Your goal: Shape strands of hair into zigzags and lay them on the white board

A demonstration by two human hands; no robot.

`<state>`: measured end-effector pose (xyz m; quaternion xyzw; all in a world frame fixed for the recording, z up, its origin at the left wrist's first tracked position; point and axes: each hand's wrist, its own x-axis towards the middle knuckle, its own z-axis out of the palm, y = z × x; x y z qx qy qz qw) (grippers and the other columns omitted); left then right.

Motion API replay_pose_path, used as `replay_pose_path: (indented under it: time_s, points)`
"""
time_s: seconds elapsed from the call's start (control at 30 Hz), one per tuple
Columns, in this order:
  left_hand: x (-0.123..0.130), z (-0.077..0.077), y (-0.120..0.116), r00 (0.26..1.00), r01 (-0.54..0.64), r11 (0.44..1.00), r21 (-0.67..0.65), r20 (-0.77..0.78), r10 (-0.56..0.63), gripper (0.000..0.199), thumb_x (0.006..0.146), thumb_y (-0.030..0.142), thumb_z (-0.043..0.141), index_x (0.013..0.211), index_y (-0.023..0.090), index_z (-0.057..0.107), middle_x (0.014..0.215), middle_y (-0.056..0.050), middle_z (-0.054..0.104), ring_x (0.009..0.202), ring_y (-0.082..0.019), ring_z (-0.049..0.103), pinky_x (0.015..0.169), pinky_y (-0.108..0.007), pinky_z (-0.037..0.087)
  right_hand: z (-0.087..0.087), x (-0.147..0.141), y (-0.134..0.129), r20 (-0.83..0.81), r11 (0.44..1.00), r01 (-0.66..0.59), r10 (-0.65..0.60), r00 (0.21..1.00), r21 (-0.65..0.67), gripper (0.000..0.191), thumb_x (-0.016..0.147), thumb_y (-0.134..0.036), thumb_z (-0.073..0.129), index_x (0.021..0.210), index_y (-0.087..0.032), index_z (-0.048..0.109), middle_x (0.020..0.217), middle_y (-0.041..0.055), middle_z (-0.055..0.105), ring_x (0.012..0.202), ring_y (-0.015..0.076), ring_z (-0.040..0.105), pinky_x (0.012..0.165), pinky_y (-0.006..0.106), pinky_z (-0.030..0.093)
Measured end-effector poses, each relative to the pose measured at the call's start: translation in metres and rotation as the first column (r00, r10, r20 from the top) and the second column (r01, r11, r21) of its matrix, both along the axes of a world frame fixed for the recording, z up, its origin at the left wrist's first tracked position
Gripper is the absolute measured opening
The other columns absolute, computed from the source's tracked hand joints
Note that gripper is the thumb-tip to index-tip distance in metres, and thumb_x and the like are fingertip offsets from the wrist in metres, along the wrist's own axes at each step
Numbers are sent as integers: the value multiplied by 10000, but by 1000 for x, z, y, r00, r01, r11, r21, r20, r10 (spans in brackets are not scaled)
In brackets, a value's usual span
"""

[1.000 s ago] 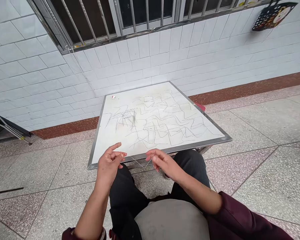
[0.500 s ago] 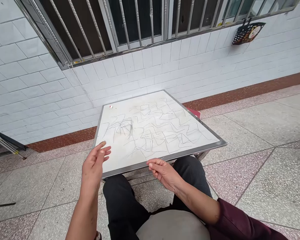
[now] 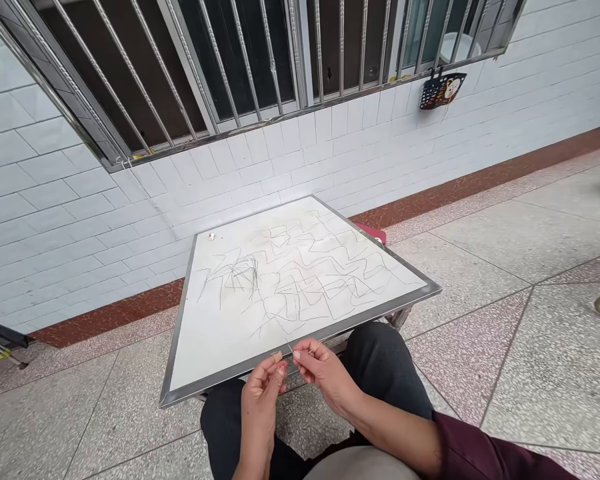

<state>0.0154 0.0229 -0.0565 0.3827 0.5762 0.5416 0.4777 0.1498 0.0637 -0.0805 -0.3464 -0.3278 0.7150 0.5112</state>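
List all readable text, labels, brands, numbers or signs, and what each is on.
None readable.
Tabletop: dark lines, no legible words or numbers.
Small red-and-white item: too small to tell.
Hanging basket: picture on it, no lettering I can make out.

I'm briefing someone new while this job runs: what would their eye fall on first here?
Probably the white tabletop in the middle, crossed by thin dark lines, densest left of centre. Next, the left hand and right hand, close together at its near edge, with a thin strand at the right fingertips. Then the dark patterned basket hanging by the window bars, upper right.
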Motion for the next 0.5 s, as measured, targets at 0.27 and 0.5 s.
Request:
replay_pose_path:
  time_s: [0.27, 0.5]
  points:
    - [11, -14, -1, 993, -62, 998, 15, 101, 60, 443, 640, 439, 849, 991, 185, 754, 967, -117, 754, 900, -252, 691, 685, -292, 526, -22, -3, -15, 27, 996, -84, 84, 996, 29, 400, 689, -521, 791, 771, -199, 567, 604, -52, 516, 547, 96, 437, 486, 208, 310]
    - [21, -33, 1, 970, -76, 995, 58, 236, 60, 387, 648, 369, 860, 952, 161, 740, 758, -41, 709, 662, -149, 630, 666, -262, 500, -32, 0, -22, 20, 991, -114, 112, 993, 70, 408, 716, -532, 772, 781, -195, 550, 675, -27, 571, 566, 96, 445, 491, 207, 318]
